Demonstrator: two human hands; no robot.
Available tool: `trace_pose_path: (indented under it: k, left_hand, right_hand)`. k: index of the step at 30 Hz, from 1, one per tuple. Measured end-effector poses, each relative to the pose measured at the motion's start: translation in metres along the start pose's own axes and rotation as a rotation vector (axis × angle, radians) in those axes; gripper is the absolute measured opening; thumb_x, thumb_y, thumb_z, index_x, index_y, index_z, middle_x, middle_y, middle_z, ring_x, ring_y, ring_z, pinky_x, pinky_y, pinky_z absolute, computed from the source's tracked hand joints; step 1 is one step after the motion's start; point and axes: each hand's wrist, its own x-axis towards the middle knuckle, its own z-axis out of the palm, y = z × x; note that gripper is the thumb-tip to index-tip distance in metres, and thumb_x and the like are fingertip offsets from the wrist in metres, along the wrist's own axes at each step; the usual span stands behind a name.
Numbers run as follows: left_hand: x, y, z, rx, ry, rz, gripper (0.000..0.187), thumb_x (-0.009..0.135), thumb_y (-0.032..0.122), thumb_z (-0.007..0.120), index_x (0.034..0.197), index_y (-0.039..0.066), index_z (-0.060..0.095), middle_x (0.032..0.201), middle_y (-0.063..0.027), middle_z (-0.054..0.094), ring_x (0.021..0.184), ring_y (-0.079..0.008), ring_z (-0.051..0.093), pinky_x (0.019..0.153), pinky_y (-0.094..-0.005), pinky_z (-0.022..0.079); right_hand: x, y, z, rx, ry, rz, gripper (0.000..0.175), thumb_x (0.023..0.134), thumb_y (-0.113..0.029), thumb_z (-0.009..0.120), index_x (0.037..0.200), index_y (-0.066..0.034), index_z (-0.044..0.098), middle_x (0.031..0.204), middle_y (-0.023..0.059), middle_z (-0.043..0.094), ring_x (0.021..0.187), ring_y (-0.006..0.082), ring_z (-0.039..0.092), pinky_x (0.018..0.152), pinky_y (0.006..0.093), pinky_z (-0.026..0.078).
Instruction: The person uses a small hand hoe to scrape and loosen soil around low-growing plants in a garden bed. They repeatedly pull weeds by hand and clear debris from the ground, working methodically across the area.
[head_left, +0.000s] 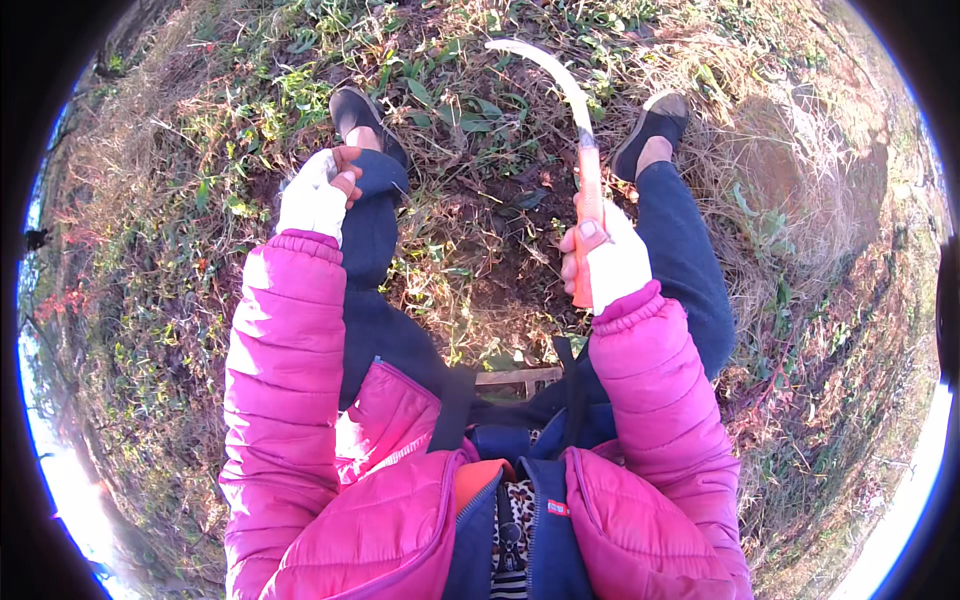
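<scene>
A sickle with an orange handle (590, 180) is gripped in my right hand (607, 251), which wears a white fingerless glove. Its pale curved blade (559, 71) points away from me and hooks to the left, above the weeds between my shoes. My left hand (319, 191), gloved the same way, is over my left lower leg, near the rolled trouser cuff (381, 176). The fingers of that hand are loosely curled; no object shows in them, though the palm side is partly hidden.
Green weeds (472, 116) and dry grass (795, 172) cover the ground around my dark shoes (664, 120). Bare soil (517, 202) shows between my legs. A wooden frame, perhaps a low stool (517, 376), is partly visible beneath me. Reddish plants (64, 300) grow at the far left.
</scene>
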Motion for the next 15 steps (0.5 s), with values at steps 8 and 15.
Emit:
trace_pose_path:
  k: [8,15]
  left_hand:
    - [-0.058,-0.04,0.088,0.704,-0.355,0.1,0.027,0.088,0.018,0.063,0.112,0.006,0.062,0.088,-0.01,0.065,0.084,-0.0198,0.062,0.076,-0.0322,0.049]
    - [-0.111,-0.084,0.156,1.196,-0.795,-0.042,0.031,0.086,0.025,0.058,0.109,0.004,0.059,0.086,-0.0174,0.067,0.078,-0.0301,0.066,0.067,-0.0405,0.051]
  right_hand:
    - [-0.039,0.039,-0.064,0.069,-0.04,0.151,0.027,0.098,-0.027,0.05,0.12,-0.0102,0.048,0.075,0.0045,0.056,0.054,0.0143,0.055,0.045,0.0305,0.048]
    - [-0.035,0.032,-0.094,-0.083,0.049,0.275,0.021,0.099,-0.025,0.046,0.114,-0.01,0.049,0.079,0.006,0.056,0.054,0.0155,0.054,0.045,0.0315,0.047]
